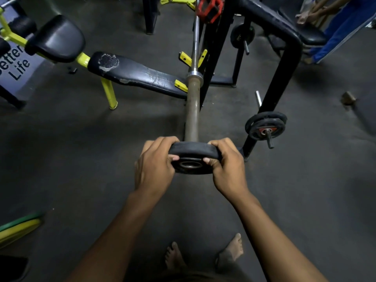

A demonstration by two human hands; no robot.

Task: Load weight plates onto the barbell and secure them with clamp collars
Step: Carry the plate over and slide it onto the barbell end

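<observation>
Weight plate (194,157) at barbell (192,110) sleeve end, both hands' fingers (162,142) gripping rim, bar pointing away

Both hands on a small black plate (194,157) mid-frame, left hand (155,165) and right hand (227,165) gripping opposite edges, thumbs on its face. It sits at the near end of the barbell (192,110) sleeve. Red collar (210,9) up top, more plates (264,126) racked at right, bench (140,75) upper left.
</observation>
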